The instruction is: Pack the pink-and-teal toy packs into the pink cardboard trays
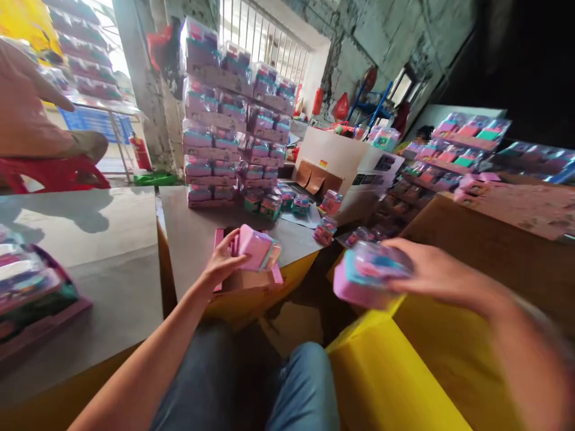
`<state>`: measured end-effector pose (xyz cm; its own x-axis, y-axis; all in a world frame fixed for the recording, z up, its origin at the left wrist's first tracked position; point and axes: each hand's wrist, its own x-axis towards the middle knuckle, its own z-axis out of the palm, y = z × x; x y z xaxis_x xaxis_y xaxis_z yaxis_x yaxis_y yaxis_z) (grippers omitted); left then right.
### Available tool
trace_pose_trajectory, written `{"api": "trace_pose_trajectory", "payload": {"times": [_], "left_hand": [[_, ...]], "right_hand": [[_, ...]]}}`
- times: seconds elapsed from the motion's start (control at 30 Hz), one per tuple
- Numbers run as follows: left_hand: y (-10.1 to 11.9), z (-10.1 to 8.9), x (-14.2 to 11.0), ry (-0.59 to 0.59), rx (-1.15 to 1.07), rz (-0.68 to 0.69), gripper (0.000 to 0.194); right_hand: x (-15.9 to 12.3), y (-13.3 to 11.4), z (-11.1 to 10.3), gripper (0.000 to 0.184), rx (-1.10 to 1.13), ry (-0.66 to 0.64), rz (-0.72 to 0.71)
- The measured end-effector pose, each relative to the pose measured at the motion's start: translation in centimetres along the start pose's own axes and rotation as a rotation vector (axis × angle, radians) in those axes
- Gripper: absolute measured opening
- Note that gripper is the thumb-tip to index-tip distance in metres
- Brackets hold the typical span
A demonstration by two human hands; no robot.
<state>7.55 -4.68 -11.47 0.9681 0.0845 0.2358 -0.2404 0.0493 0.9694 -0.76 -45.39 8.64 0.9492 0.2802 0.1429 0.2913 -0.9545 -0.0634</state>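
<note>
My left hand is closed around a pink plastic box with a clear lid, tilted on its side above an open pink carton at the table edge. Fingers and thumb grip its near end. On the right, my right hand grips a second box, pink below and turquoise above under a clear cover. It is held in the air over the rim of a yellow container. Motion blurs this box and the right forearm, so its contents cannot be made out.
Stacks of wrapped pink packs rise at the back of the grey table. Several small boxes stand before them. A white machine is behind. Filled packs lie at left. A person sits far left; another is at the back right.
</note>
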Motion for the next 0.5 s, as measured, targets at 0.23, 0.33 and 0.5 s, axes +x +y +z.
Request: {"api": "trace_pose_trajectory", "payload": {"times": [0.23, 0.33, 0.5], "left_hand": [[-4.3, -5.0, 3.6, 0.129, -0.166, -0.045, 0.086], [-5.0, -5.6, 4.9, 0.097, -0.304, -0.055, 0.072], [-6.0, -3.9, 6.2, 0.051, -0.509, -0.022, 0.057]], "right_hand": [[23.6, -2.6, 17.7, 0.063, -0.038, -0.021, 0.236], [26.6, -2.9, 22.4, 0.061, -0.020, 0.023, 0.302], [25.9, -7.8, 25.4, 0.071, 0.653, 0.320, 0.148]]}}
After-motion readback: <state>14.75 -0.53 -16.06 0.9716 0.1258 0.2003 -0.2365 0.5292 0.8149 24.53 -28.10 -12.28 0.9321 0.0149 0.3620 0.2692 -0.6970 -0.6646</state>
